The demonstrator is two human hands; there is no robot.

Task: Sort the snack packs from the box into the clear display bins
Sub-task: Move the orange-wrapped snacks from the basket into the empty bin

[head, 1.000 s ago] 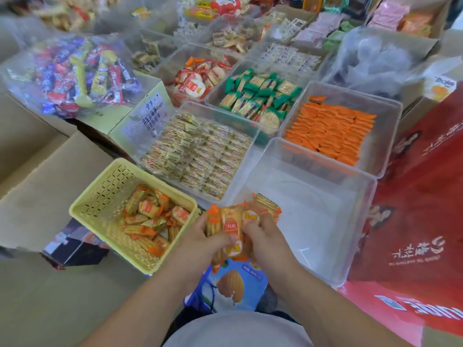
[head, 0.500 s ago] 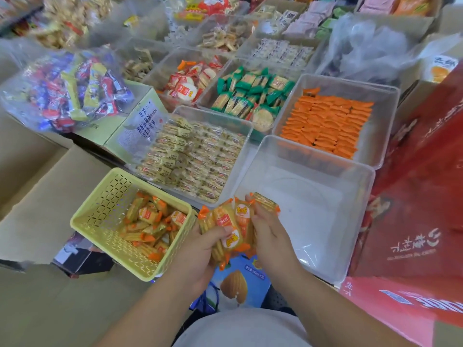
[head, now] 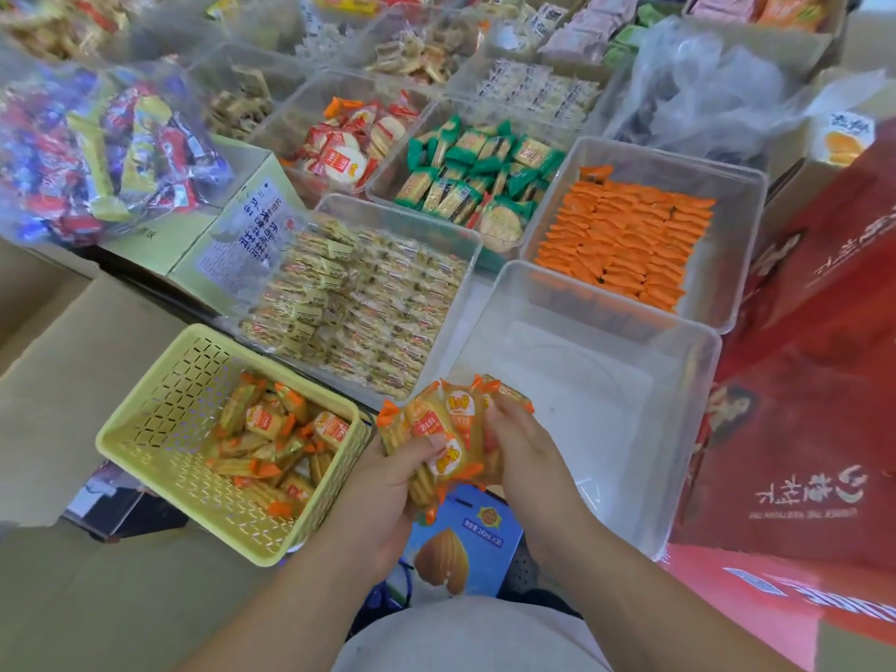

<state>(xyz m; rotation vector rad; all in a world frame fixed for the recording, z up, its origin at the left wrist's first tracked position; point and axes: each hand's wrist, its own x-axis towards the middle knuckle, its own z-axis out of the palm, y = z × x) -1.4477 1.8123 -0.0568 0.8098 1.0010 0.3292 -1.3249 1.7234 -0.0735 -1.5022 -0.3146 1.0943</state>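
Hands: two, left hand and right hand, close together at near centre.
Snack packs: one bunch squeezed between both hands, five or so showing, exact count unclear; more lie loose in the basket.
Look: clear wrap, orange crimped ends, ridged golden biscuits, white-and-orange labels.
Left hand: cupped under the bunch, thumb curled over the front pack.
Right hand: fingers curled round the bunch's right side, gripping.
Yellow basket: one, near left, just beside the left hand.
Nearest clear bin: one, near right; the bunch sits at its near-left corner.
Filled bins beyond: four countable, with pale packs, orange packs, green packs and red-and-white packs.
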